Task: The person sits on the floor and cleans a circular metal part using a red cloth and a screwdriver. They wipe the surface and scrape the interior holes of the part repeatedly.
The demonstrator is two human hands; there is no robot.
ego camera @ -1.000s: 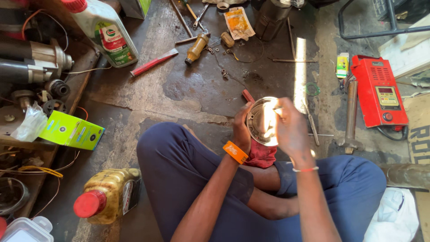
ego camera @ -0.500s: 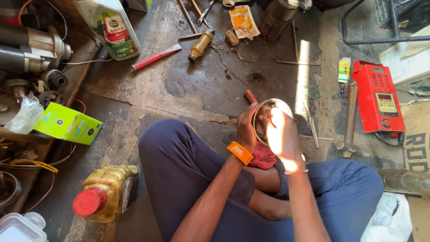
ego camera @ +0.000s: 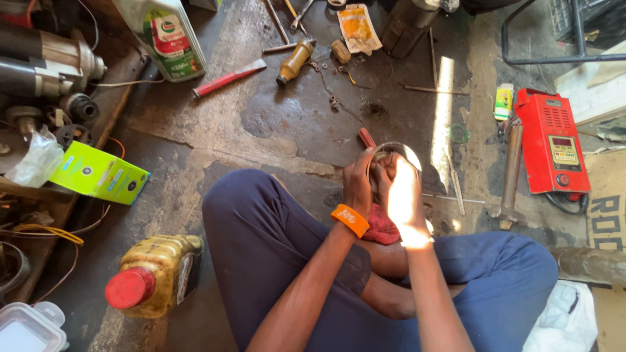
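Observation:
I sit cross-legged on an oily concrete floor. My left hand [ego camera: 358,182], with an orange wristband, grips the left side of a round shiny metal part [ego camera: 405,150] in front of my knees. My right hand [ego camera: 399,189] is closed over the same part from the near side, in a strip of bright sunlight. Most of the part is hidden behind both hands; only its far rim shows. A red rag [ego camera: 381,228] lies under my wrists on my lap. A red-handled tool [ego camera: 366,137] pokes out just beyond my left hand.
A yellow oil jug with a red cap [ego camera: 153,274] stands at my left knee, a green box [ego camera: 98,175] further left. A white oil bottle [ego camera: 168,39], a red chisel [ego camera: 228,77], a brass part [ego camera: 295,60] and loose tools lie ahead. A red meter [ego camera: 551,143] and hammer [ego camera: 510,169] sit at right.
The shiny face of the metal part was turned toward me a second ago; now it is tipped away and both hands cover it. My right hand has slid over it.

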